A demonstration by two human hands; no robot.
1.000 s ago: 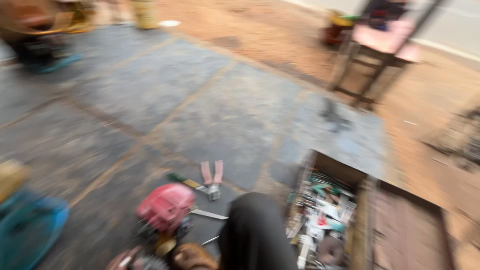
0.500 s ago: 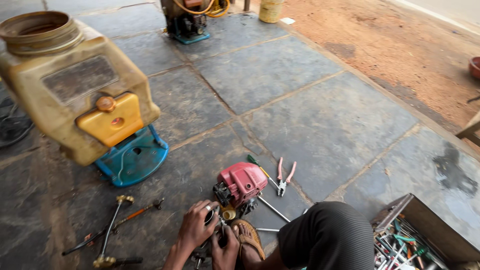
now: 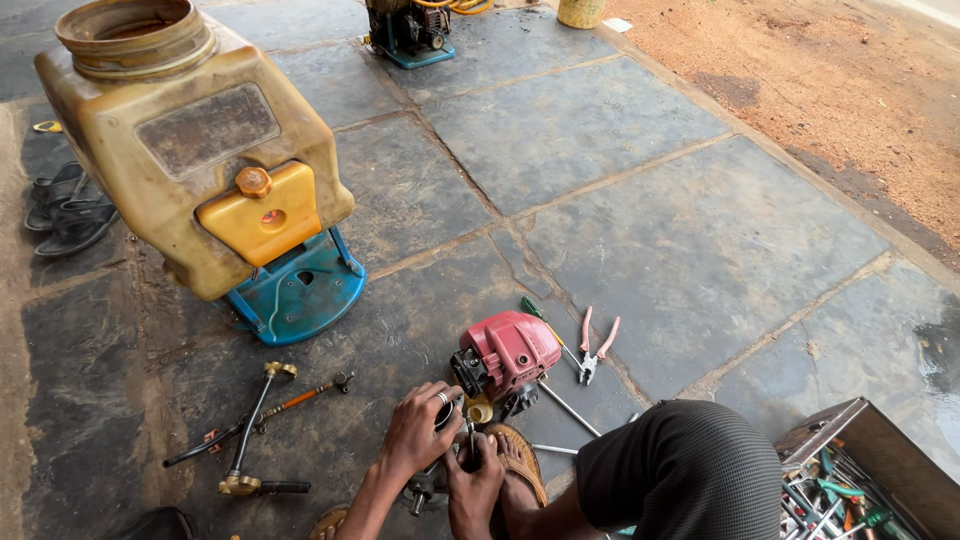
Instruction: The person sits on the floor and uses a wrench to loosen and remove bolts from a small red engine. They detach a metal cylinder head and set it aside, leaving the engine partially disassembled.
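Red engine beside both hands; bare slabs beyond.

Probably an outdoor repair yard: stone paving, toolbox, dismantled sprayer tank.

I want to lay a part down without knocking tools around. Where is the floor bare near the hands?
The stone slabs beyond the pink-handled pliers lie bare. Another open patch lies between the blue sprayer base and the red engine. It is crowded around both hands, by the brass rods, and in the toolbox.
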